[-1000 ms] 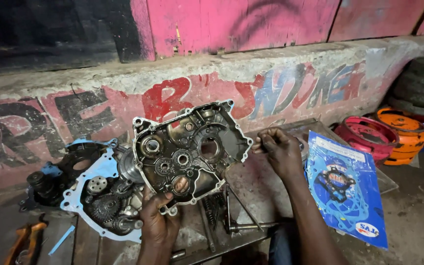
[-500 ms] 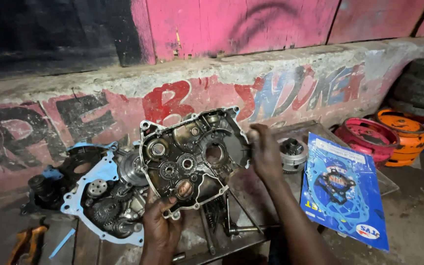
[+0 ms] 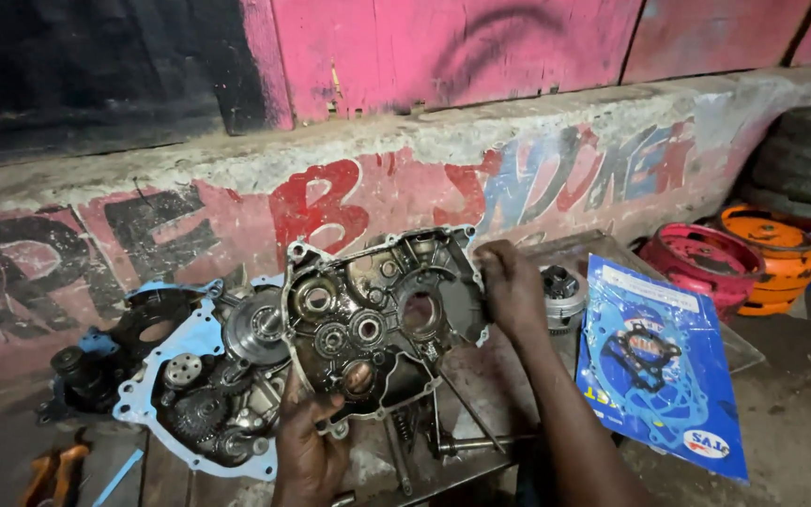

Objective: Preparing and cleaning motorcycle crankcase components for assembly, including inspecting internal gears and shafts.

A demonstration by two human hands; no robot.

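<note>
- Head view: a metal engine crankcase half (image 3: 377,324) is held tilted upright at picture centre, its inner face with round bearing seats turned to the camera
- Left hand (image 3: 310,441), at 6 o'clock of the crankcase half, grips its lower edge with fingers curled over the rim
- Right hand (image 3: 511,291), at 3 o'clock of the crankcase half, clasps its right edge, fingers wrapped round the casting
- At 9 o'clock, just beside and partly behind the held part, the second engine case (image 3: 199,394) lies on the tabletop (image 3: 481,376), its gears exposed and a blue gasket along its rim
- At 3 o'clock beyond the right hand, a small round metal part (image 3: 563,293) sits on the tabletop
- Farther at 3 o'clock, a blue gasket packet (image 3: 668,366) leans at the tabletop's right end
- At 2 o'clock, red and orange wheel rims (image 3: 753,258) lie stacked on the ground beside dark tyres (image 3: 809,160)
- At 8 o'clock, near the lower left corner, orange-handled pliers (image 3: 53,474) lie
- Behind, at 12 o'clock, a painted concrete ledge (image 3: 330,178) runs below a pink wall (image 3: 443,47)
</note>
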